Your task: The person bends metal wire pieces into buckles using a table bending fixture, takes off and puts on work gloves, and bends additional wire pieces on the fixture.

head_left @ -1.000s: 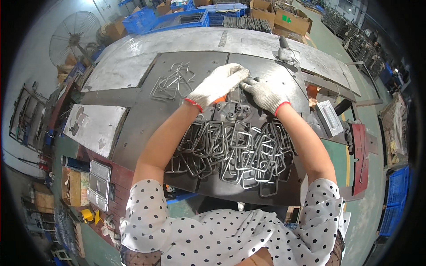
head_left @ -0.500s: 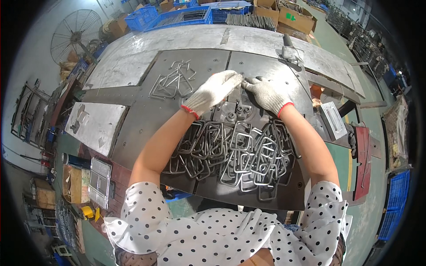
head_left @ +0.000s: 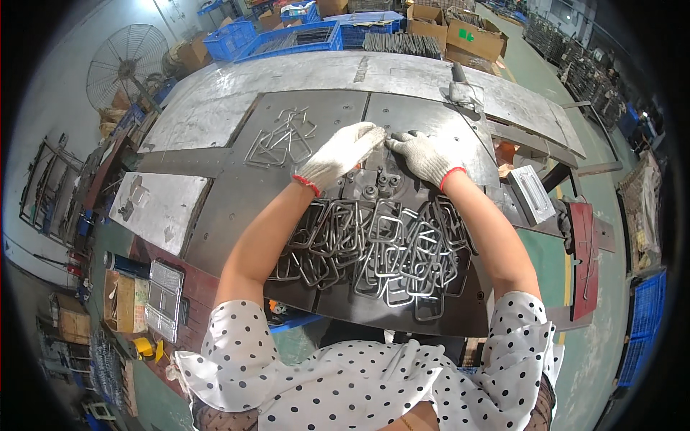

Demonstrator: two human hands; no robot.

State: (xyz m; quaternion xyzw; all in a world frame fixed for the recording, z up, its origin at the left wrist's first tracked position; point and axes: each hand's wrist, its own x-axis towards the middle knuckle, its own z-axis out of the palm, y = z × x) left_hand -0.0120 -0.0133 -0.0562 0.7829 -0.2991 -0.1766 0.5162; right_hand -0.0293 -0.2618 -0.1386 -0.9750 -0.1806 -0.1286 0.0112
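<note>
Both my hands wear white knit gloves with red cuffs and are close together over the middle of the dark metal table (head_left: 237, 208). The fingers of my left hand (head_left: 343, 152) are pressed together in a pinch. My right hand (head_left: 422, 155) has its fingers curled in just beside them, with dark fingertips. Whatever they grip is too small or hidden. Just nearer to me is a small metal fixture (head_left: 381, 185) with round posts. In front of it lies a heap of bent metal rod frames (head_left: 388, 251), roughly rectangular. A smaller group of bent rods (head_left: 284, 140) lies left of my left hand.
At the table's far right stands a metal block with a handle (head_left: 466, 95). A light metal plate (head_left: 159, 208) lies at the left. A ribbed metal piece (head_left: 530, 194) sits at the right edge. Blue crates (head_left: 295, 39) and cardboard boxes (head_left: 474, 37) stand beyond the table.
My view has shifted slightly, so the table sits a little lower in it. Both hands stay together over the fixture in nearly the same pose.
</note>
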